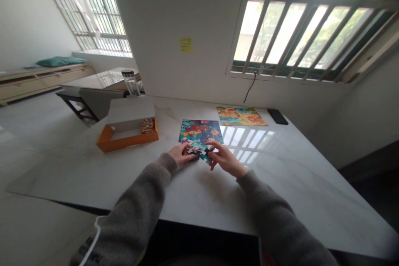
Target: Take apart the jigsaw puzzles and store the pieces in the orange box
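A dark blue and teal jigsaw puzzle (pixel 202 129) lies on the table, its near edge partly behind my hands. My left hand (pixel 181 153) is closed around several stacked puzzle pieces (pixel 195 150), just in front of the puzzle. Between the thumb and fingers of my right hand (pixel 225 158) is a puzzle piece (pixel 206 156) in teal and dark colours, close beside the stack. My fingers hide part of the pieces, so I cannot make out their full pictures.
An orange box (pixel 129 138) with puzzle pieces in its right end stands to the left. A yellow picture puzzle (pixel 241 116) and a black phone (pixel 277 116) lie at the back right. Behind the box is a clear bottle (pixel 132 85). The white table (pixel 199 199) has a near edge by my body.
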Demonstrator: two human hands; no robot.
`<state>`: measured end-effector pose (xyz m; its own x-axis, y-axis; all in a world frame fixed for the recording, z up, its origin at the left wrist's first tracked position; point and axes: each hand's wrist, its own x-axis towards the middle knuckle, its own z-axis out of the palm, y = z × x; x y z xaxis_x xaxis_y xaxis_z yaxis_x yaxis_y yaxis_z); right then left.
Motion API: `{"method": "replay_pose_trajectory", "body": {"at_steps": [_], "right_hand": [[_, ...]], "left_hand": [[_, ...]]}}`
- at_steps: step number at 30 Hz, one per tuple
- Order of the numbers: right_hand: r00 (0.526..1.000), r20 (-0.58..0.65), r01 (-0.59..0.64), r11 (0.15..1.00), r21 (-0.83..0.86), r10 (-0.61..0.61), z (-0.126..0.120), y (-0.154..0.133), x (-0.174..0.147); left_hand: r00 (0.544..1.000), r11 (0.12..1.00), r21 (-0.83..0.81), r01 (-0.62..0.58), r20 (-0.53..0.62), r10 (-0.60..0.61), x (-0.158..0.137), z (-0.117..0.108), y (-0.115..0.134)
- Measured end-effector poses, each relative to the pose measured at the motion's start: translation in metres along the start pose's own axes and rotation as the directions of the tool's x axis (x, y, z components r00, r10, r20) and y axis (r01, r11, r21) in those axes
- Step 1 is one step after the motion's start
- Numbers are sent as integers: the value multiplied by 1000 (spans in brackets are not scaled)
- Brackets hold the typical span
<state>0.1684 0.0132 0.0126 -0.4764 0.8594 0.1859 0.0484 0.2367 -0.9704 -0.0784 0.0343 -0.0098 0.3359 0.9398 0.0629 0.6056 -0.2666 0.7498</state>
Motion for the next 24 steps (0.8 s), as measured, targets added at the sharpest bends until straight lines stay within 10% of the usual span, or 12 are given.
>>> {"method": "replay_pose_trajectory", "body": {"at_steps": [6, 15, 24], "right_hand": [[974, 82, 224, 838, -497, -212, 19, -7, -2], [904, 267, 414, 535, -736, -333, 42, -9, 10], [910, 114, 343, 570, -747, -398, 16, -8, 22]], "left_hand": [[999, 998, -59, -3, 42, 6, 4, 3, -12], [992, 994, -98, -51, 106, 61, -1, 1, -10], [999, 999, -15, -51, 7, 51, -11, -3, -7]]}}
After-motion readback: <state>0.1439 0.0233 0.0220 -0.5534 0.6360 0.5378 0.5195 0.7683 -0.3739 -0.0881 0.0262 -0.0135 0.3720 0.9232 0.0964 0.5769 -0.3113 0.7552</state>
